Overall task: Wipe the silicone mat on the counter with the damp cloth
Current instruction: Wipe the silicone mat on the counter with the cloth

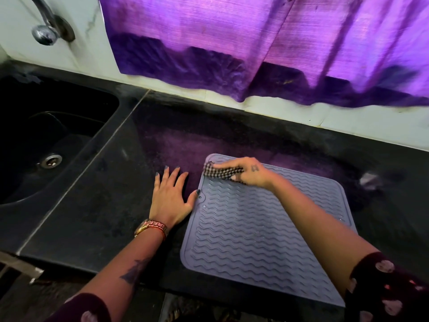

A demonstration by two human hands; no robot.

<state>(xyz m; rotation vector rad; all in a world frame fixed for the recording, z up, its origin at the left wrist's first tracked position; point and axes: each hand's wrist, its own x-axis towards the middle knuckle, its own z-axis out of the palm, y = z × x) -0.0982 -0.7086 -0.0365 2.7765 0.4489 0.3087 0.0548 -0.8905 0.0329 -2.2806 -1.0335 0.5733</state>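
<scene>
The near right corner of the silicone mat (262,231) is covered by the right forearm and its patterned sleeve (385,289), and the mat's near edge lies close to the front edge of the counter (97,205). The damp cloth (221,173), a dark checked piece, is partly hidden under the right hand (248,174), so its full size cannot be made out. That hand presses the cloth flat onto the mat's far left corner, fingers laid over it rather than curled around it. The left hand (170,196) lies open and flat on the counter, fingers spread, holding nothing; its thumb touches the mat's left edge. The sink (46,140) at the left is dark and hard to read. Bare counter stretches behind the mat to the wall, where a purple curtain (255,47) hangs.
</scene>
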